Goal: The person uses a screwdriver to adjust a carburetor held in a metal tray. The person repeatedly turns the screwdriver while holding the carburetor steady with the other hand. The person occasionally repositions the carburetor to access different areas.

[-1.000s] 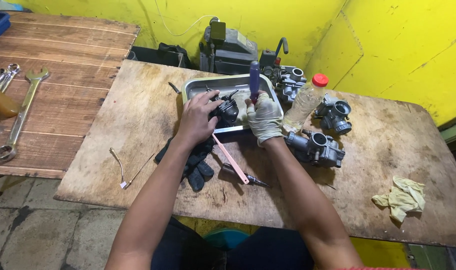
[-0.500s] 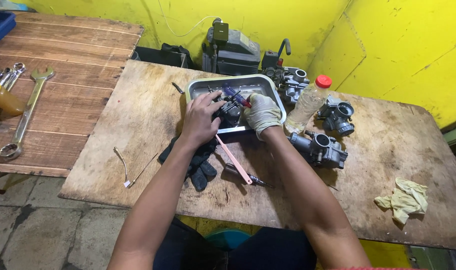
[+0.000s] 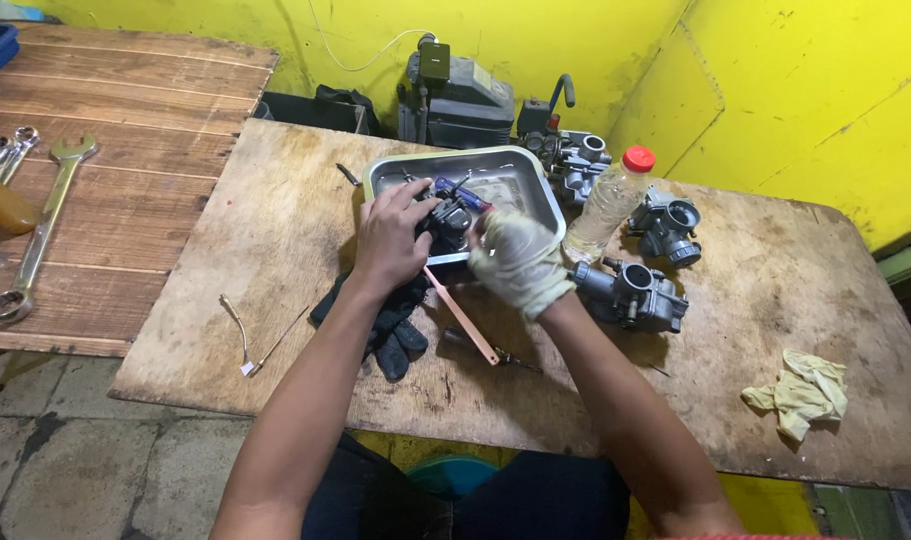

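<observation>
Both hands meet over the near edge of a metal tray point(image 3: 535, 195) that sits on the wooden worktop point(image 3: 775, 330). The bare left hand point(image 3: 390, 240) rests with its fingers curled around a dark carburetor point(image 3: 447, 222), holding it at the tray's front rim. The right hand point(image 3: 515, 262), in a pale, soiled glove, has its fingers closed around a screwdriver point(image 3: 457, 192) with a blue and red handle, whose tip end points down into the carburetor; how tightly it grips cannot be told.

Under the left wrist lies a black glove point(image 3: 390, 335), and just beside it a pink strip-like tool point(image 3: 460, 315) lies slantwise on the worktop. Right of the tray stands a clear plastic bottle point(image 3: 607, 205) with a red cap. Two more grey carburetors point(image 3: 635, 293) point(image 3: 667, 225) lie near the bottle, and another sits behind the tray. A yellowish rag point(image 3: 800, 392) lies well apart toward the right. On the neighbouring plank table to the left lies a long combination wrench point(image 3: 40, 235).
</observation>
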